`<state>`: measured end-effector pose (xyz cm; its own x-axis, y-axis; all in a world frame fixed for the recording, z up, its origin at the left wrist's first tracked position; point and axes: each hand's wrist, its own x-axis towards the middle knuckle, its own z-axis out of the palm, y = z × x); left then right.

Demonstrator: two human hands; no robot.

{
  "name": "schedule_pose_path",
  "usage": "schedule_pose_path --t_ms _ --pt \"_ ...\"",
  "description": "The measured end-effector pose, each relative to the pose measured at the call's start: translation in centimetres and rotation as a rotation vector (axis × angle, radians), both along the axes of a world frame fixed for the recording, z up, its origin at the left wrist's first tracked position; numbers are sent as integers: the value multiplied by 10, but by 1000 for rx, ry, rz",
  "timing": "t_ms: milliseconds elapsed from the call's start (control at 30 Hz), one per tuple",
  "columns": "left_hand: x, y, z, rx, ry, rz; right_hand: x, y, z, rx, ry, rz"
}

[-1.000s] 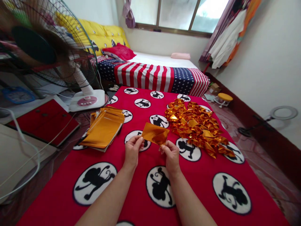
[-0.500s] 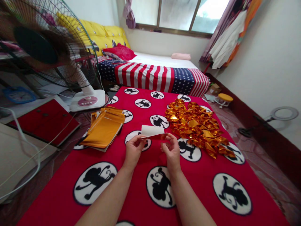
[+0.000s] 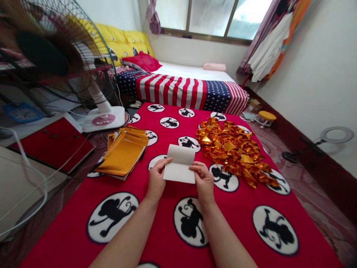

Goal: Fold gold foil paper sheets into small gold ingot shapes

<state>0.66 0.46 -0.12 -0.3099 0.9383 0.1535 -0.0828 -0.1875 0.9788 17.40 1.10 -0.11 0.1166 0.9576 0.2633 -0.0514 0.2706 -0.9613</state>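
Note:
A sheet of foil paper (image 3: 180, 172) shows its pale back, with a crease across its middle and the far half tilted up. My left hand (image 3: 157, 176) pinches its left edge near the crease. On the right edge, the fingers of my right hand (image 3: 204, 180) are closed on the same sheet. To the left lies a stack of gold foil sheets (image 3: 122, 152), its lower edges showing pale paper. A heap of folded gold foil pieces (image 3: 232, 149) spreads to the right of my hands.
Everything lies on a red cloth with monkey prints (image 3: 156, 238). A standing fan (image 3: 103, 115) is close at the left, beside a red panel (image 3: 55, 145). Beyond the cloth is a bed (image 3: 178, 91); a yellow stool (image 3: 267, 115) and ring lamp (image 3: 336, 134) stand at the right.
The sheet has tipped so that its near half now lies open toward me, pale side up; before, a strip of its foil side showed. My right fingers have closed on its right edge.

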Motion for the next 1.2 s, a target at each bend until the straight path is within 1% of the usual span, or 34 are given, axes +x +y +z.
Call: schedule_pose_path --t_ms 167,267,333,433,533,600,633,733,800,867,1033,1133,1200 --pt "-1 2 2 17 -25 1 -2 -1 3 14 15 25" --pt "-3 5 -1 48 46 -13 0 -2 4 19 7 72" --pt "-5 6 -5 63 156 -29 3 -2 2 18 -40 74" --pt "-6 5 -6 112 389 -50 9 -1 -2 34 -174 21" --pt "-6 2 -2 199 641 -6 15 0 -3 64 -330 -46" --pt "-5 0 2 250 749 12 17 -1 -2 101 -421 -70" --pt "-5 -1 3 268 777 2 17 -1 -1 121 -458 -71" --pt "-6 0 4 296 789 -79 18 -3 1 183 -560 -78" --pt "-6 0 4 306 762 -132 18 -5 1 218 -629 -93" --pt "-6 0 4 309 736 -168 18 -6 0 239 -669 -77" --pt "-9 -2 6 251 768 -284 19 -10 4 213 -651 93" --pt "-11 -1 7 198 768 -321 19 -12 8 187 -636 112" --pt "-12 1 7 170 734 -315 19 -12 10 162 -615 102"
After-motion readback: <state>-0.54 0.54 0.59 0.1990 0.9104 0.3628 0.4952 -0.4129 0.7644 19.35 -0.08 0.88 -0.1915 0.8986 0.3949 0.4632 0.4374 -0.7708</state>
